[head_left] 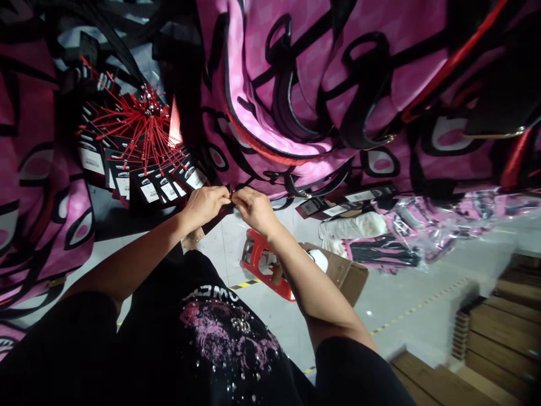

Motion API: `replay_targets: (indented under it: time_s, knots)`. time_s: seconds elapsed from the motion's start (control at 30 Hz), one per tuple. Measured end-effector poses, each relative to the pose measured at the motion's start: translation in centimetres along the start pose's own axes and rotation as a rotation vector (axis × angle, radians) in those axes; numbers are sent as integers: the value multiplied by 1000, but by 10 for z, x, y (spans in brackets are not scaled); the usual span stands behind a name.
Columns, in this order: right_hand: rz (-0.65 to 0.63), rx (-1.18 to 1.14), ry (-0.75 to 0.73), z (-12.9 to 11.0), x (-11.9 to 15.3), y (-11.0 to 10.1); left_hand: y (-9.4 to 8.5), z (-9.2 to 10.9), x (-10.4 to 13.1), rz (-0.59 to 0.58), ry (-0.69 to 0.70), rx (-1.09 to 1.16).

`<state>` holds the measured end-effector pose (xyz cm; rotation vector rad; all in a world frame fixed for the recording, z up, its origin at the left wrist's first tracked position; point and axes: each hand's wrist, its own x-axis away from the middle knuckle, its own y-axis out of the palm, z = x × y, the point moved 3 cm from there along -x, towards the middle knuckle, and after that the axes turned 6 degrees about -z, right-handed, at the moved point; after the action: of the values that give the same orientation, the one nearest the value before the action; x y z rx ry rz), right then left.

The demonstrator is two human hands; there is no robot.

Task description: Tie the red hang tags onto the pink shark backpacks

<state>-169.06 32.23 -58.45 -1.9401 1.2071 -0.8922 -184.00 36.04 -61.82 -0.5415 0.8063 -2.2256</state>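
My left hand (208, 204) and my right hand (254, 210) meet with fingertips pinched together just under a pink bag (291, 152) with black trim and cartoon eyes. Between them shows a tiny stretch of red cord (230, 197), the same red as the tag cords; most of it is hidden by the fingers. Left of my left hand hangs a bunch of black hang tags (147, 189) with white barcode labels. Their red cords (147, 132) fan out from one gathered point.
More pink bags (78, 220) hang at the left. Below my right arm stand a red plastic stool (256, 259) and an open cardboard box (350, 279). Plastic-wrapped pink bags (448, 223) lie on the right, with stacked cartons (502, 332) at lower right.
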Motion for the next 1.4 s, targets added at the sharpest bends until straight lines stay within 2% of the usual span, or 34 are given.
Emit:
replay_targets:
  time_s: [0.13,0.27,0.43,0.6,0.77,0.93,1.07,1.4]
  knots:
    - [-38,39,29,-2,-2,2,-8,6,-6,-129,-58,-99]
    - [-25,30,41,-1,-3,2,-8,14,-9,-161,-12,-247]
    - [24,-14,60,1,-4,2,-3,18,-3,-67,-113,-218]
    - [35,-51,82,-1,-5,2,0,15,6,-124,-129,2]
    - [33,-175,94,-3,-6,0,0,12,6,-15,-224,-17]
    - [88,-367,169,1,-5,2,4,13,10,-53,-214,59]
    - [124,-483,157,1,-3,4,4,15,14,25,-278,48]
    - [143,-591,112,0,3,4,10,30,24,72,-275,77]
